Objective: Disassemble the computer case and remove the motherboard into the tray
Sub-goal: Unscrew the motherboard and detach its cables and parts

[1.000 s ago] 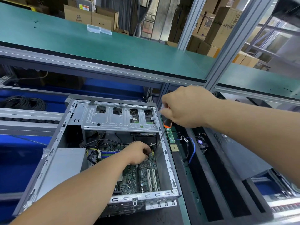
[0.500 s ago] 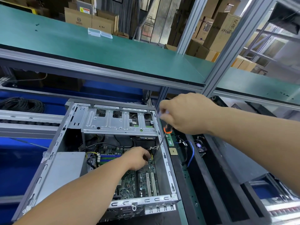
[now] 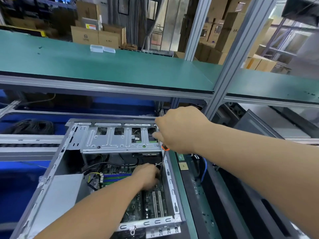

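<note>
I am gripping the screwdriver [image 3: 163,155] in my right hand [image 3: 179,130], fingers wrapped around its handle so that only the orange collar is showing below my fist. I am holding it nearly upright so the thin shaft is running straight down into the open computer case [image 3: 72,163], close along its right-hand wall. My guess is that I am working on 1 of the screws pinning the motherboard [image 3: 146,204] down, though the tip itself is hidden.

My left hand [image 3: 147,176] is reaching deep into the case and resting on the upper right part of the motherboard, right where the shaft is ending. Its fingers are curling down around the spot, probably steadying the tip or catching the screw, but I cannot tell whether they are actually pinching anything.

The motherboard is sitting flat on the floor of the case, not yet lifted out, with its green slots [image 3: 114,177] showing to the left of my left hand and 2 white slots [image 3: 158,206] nearer to me. The metal drive cage [image 3: 119,138] is spanning the far end of the case above the board, and a grey box [image 3: 58,195] is filling the left side.

The black tray [image 3: 222,195] is waiting just to the right of the case, already holding a blue cable [image 3: 204,169] and small parts, so the board needs only a short carry once it is loose.
</note>
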